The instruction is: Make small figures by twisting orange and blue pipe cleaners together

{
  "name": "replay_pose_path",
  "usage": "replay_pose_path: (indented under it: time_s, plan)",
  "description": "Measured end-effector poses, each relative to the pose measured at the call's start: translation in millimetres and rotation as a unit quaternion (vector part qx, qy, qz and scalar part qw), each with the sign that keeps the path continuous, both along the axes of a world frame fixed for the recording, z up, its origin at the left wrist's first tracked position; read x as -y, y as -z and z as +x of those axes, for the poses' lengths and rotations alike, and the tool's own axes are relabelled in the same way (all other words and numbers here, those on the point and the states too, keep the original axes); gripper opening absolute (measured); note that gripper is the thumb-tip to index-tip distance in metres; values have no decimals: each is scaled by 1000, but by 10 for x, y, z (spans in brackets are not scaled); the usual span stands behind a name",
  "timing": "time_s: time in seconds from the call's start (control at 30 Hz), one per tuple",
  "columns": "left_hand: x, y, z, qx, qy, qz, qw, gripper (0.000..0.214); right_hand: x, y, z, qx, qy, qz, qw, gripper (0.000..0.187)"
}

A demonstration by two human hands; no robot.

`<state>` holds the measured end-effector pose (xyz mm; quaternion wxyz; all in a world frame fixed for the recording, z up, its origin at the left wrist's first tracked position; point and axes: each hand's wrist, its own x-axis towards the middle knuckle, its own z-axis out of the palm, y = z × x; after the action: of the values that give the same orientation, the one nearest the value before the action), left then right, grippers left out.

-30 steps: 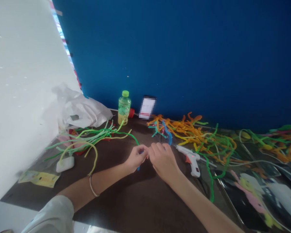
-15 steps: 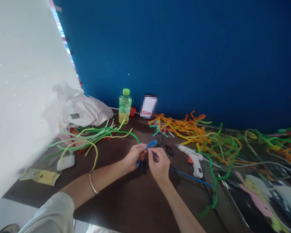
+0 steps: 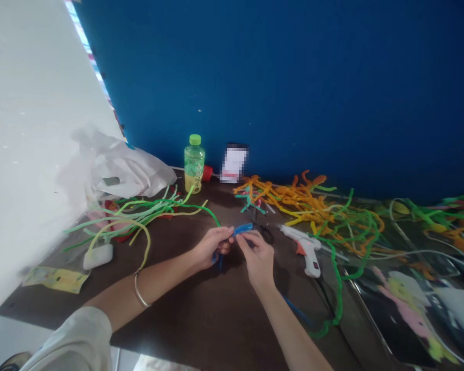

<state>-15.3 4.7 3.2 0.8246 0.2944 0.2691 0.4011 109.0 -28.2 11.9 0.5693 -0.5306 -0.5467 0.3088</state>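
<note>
A blue wall (image 3: 294, 77) rises behind a dark brown bench (image 3: 166, 314), with a white panel (image 3: 31, 129) closing off the left side. A glossy printed sheet (image 3: 406, 319) lies across the bench's right end, under tangles of green pipe cleaners (image 3: 355, 232) and orange pipe cleaners (image 3: 290, 188). More green pipe cleaners (image 3: 139, 212) sprawl on the left, in front of a white plastic bag (image 3: 127, 172). Both forearms reach in from the bottom of the view, the left one coming out of a pale sleeve (image 3: 73, 342) and wearing a thin metal bangle (image 3: 139, 291). At the middle of the bench, the left hand (image 3: 212, 247) and right hand (image 3: 257, 260) sit close together, and both grips are clamped on a blue pipe cleaner (image 3: 243, 229). Its bowed length arcs between them, and its lower end pokes out beneath the left hand's curled fingers. The right hand pinches it between thumb and fingers. A blue strand (image 3: 296, 310) shows beyond the right forearm, though I cannot tell whether it is the same piece. Just right of the hands lie black-handled scissors (image 3: 265, 233) and a white glue gun (image 3: 305, 248). Behind the hands stand a green-capped bottle (image 3: 194, 164) and a blurred phone (image 3: 234, 164).
</note>
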Motion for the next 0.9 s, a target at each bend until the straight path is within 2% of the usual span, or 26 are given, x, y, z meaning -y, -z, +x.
replay_pose_path:
  time_s: [0.23, 0.5, 0.7, 0.9]
  plan:
    - [1, -25, -13, 44, 42, -59, 996, 27, -8, 47, 9, -36, -42, -12, 998, 8]
    - [-22, -30, -58, 84, 148, -161, 972, 22, 25, -120, 44, 25, -67, 3, 997, 7]
    - [-1, -70, -30, 37, 61, -54, 996, 25, -9, -19, 92, -18, -53, -23, 998, 10]
    - [-28, -27, -56, 27, 82, -29, 996, 27, -28, 27, 119, -77, -103, -85, 988, 22]
